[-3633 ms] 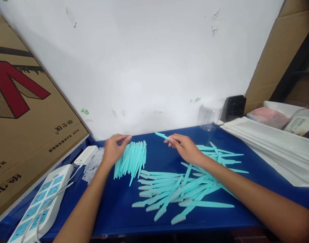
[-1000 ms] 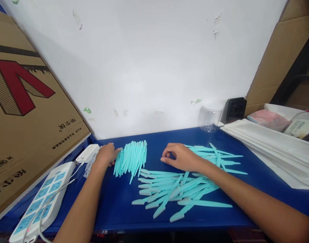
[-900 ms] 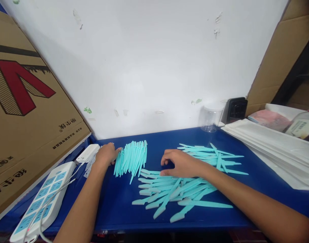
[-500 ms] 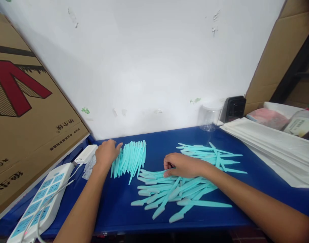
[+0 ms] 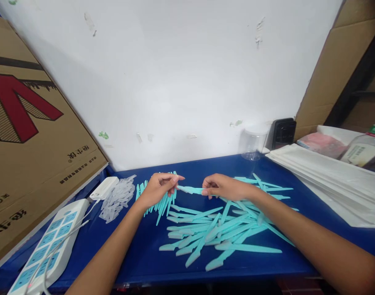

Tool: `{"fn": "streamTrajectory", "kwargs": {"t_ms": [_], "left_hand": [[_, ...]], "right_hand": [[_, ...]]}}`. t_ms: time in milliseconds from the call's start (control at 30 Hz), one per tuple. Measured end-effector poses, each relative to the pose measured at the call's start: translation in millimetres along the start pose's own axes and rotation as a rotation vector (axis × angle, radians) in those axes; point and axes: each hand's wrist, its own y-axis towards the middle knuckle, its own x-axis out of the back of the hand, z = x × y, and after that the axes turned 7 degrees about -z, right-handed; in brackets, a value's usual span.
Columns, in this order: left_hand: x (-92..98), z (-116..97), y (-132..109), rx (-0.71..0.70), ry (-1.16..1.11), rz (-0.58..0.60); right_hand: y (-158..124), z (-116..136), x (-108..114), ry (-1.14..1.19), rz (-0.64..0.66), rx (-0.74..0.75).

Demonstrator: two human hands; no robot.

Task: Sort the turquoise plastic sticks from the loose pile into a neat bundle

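My right hand [image 5: 226,187] pinches the handle of a turquoise eyebrow razor [image 5: 192,190], held level above the table with its blade end pointing left. At that blade end, the thumb and fingers of my left hand [image 5: 161,187] are pinched together. Whatever small piece they grip is hidden. Below my left hand lies a row of turquoise razors [image 5: 165,205], side by side and partly covered. A loose heap of the same razors [image 5: 212,233] spreads under and in front of my right hand. Small clear plastic caps [image 5: 118,198] are piled left of the row.
A white power strip [image 5: 48,250] with cables and a white adapter [image 5: 105,187] are at the left, by a large cardboard box [image 5: 36,164]. At the back right stand a clear jar [image 5: 251,143] and a black object [image 5: 284,133]. White sheets [image 5: 325,180] lie right.
My right hand has lifted a razor from the heap. My left hand has moved right from the cap pile to the razor's blade end, uncovering the caps.
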Motion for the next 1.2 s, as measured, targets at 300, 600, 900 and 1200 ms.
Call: {"fn": "streamTrajectory", "kwargs": {"t_ms": [300,600,900,1200], "left_hand": [[-15.6,-2.1,-4.8,0.0,-0.248,0.072],[-27.7,3.7,-5.2,0.049,-0.158,0.076],[-34.5,4.6,-3.3,0.08,-0.329,0.032],[-31.6,4.1,-0.4,0.1,-0.308,-0.041]], "right_hand": [[0.7,1.6,-9.0,0.536,0.18,-0.055],[0.5,3.9,-22.9,0.525,0.173,-0.059],[-3.6,14.1,-27.1,0.614,0.147,-0.09],[0.9,3.2,-28.3,0.564,0.074,-0.048]]}}
